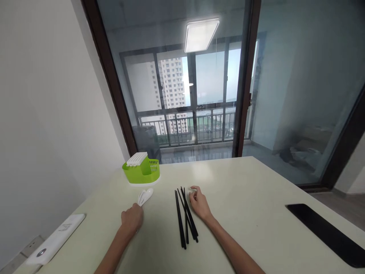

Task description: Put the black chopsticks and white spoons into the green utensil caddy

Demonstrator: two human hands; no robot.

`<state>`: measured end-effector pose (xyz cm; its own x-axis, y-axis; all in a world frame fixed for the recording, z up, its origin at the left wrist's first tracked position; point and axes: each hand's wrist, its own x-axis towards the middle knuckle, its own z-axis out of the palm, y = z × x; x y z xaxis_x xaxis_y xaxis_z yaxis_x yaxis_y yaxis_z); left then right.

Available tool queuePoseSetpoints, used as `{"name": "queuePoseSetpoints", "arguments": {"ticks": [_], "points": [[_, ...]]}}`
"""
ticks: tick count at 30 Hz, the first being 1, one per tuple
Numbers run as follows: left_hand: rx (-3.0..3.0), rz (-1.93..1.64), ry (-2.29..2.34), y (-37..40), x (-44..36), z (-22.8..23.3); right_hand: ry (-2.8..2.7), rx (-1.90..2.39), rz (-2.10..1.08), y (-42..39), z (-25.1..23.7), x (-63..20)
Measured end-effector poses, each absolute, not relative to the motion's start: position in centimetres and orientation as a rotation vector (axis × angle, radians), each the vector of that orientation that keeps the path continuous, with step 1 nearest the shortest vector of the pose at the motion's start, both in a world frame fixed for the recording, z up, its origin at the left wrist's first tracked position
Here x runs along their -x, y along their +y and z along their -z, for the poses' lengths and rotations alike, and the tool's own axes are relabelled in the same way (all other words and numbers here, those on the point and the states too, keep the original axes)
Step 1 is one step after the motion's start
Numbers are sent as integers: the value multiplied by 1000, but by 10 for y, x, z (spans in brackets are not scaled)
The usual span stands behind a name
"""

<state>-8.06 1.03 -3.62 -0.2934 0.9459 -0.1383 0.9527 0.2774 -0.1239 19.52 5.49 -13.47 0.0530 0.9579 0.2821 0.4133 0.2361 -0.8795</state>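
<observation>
My left hand point(132, 219) is closed around the handles of white utensils. The rounded bowl of a white spoon point(147, 195) sticks out beyond the fist, with another slim white piece beside it whose kind I cannot make out. Several black chopsticks point(185, 217) lie loosely fanned and partly crossed on the table between my hands. Just right of their thin far ends rests my right hand point(199, 202), fingers loosely bent and apart, with nothing visible in them. Beyond my left hand stands a green utensil holder point(139, 175) with a white slotted top and white base.
The pale table point(245, 198) reaches to a glass sliding door. A long white case point(58, 238) lies at the left edge near the wall. A flat black object point(327, 232) lies along the right edge.
</observation>
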Motion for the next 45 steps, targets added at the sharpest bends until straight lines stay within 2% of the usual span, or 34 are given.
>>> {"name": "queuePoseSetpoints", "arguments": {"ticks": [7,16,24,32,37,45], "points": [[-1950,164,2400,-1,65,33,-1385,1109,-831,46,120,-190],[-2224,-81,1948,-8,-62,16,-1216,847,-1136,37,74,-173],[-2286,-333,1660,-15,-110,36,-1058,902,-1196,39,77,-200],[-2258,-661,1389,-23,-79,50,-1058,1046,-1160,58,101,-228],[-2189,-879,1615,-6,-22,59,-1171,1147,-1098,64,124,-239],[-2126,-781,1905,20,76,68,-1388,1268,-906,59,141,-241]]}}
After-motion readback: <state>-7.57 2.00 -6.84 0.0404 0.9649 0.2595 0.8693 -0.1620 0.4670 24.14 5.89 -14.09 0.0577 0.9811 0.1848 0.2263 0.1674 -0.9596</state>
